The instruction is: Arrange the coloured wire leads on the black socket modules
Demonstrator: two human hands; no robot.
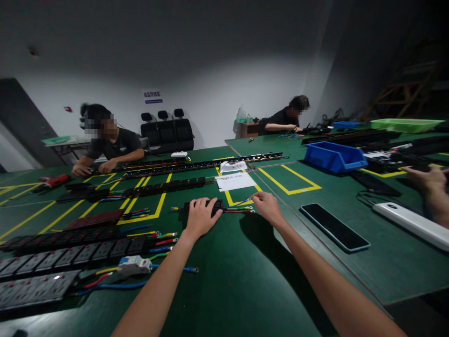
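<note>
We are at the green desk (pixel 245 276) with both arms stretched out. The piece in hand is a short black socket module (pixel 218 204), which lies toward the middle of the desk, well in from the near edge and just in front of a white paper sheet (pixel 235 181).

Our left hand (pixel 200 216) lies palm down over the module. The fingers are curled close together across its top and pin it to the desk. Coloured leads (pixel 239 209) in red, blue and yellow run out of the module's right end, and their terminals rest on the desk surface.

Our right hand (pixel 268 207) is at those lead ends with the fingertips drawn together. We cannot tell whether a lead is actually pinched between them.

We judge the step to be sorting or dressing the module's leads while the body is held down. Any move on one lead calls for a fine two-finger pinch and a steady left-hand press, so that the light module does not slide.

Toward the left edge lie long socket strips (pixel 70 250) and a small circuit breaker (pixel 135 263). On the right lie a dark phone (pixel 335 228) and a white power strip (pixel 410 221), with a co-worker's hand (pixel 428 180) at the right edge.
</note>
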